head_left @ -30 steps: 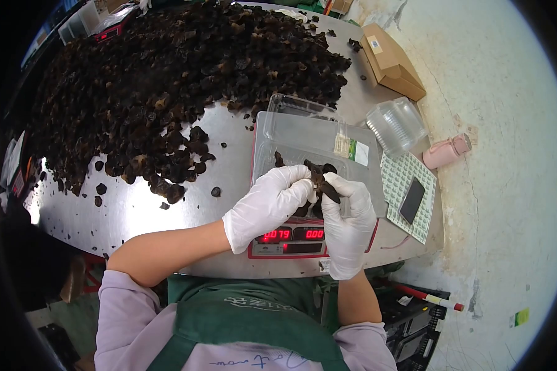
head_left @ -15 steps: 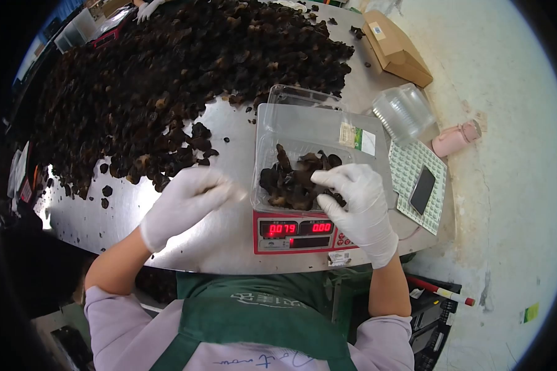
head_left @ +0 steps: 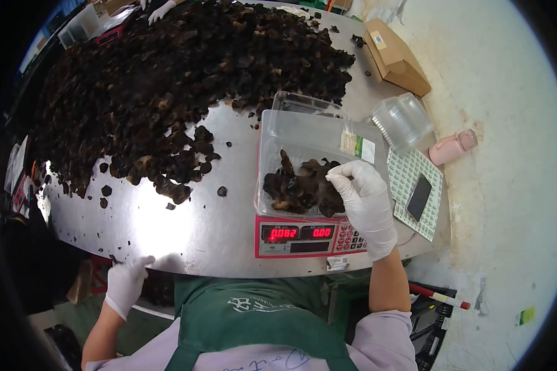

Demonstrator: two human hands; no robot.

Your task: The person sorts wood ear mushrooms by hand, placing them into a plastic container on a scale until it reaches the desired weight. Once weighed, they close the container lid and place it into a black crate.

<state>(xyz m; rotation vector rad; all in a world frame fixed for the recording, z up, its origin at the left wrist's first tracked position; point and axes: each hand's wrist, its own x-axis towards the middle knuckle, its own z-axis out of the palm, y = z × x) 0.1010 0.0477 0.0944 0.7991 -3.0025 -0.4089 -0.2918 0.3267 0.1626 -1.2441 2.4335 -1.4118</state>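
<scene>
Dark, curled wood ear mushrooms (head_left: 300, 188) lie in a clear plastic box (head_left: 264, 195). The box rests on a red digital scale (head_left: 263, 247) whose display reads 0.082 and 0.00. My gloved right hand (head_left: 368, 207) is at the box's right side, thumb and forefinger pinched together at the mushrooms; whatever is between them is hidden. Low at the left, by the table's front edge, my gloved left hand (head_left: 127, 284) has curled fingers with one digit pointing right. Its palm side is out of sight.
A large mushroom heap (head_left: 185, 68) covers the far left of the steel table (head_left: 229, 226). On the right are stacked clear boxes (head_left: 402, 120), a pink bottle (head_left: 453, 147), a phone (head_left: 419, 198) on a label sheet (head_left: 399, 167), and a cardboard box (head_left: 395, 55). Another person's gloved hand (head_left: 161, 11) shows beyond the heap.
My left hand has moved down and left, away from beside the scale to the table edge. My right hand's fingers have closed into a pinch. The reading rose from 0.079 to 0.082.
</scene>
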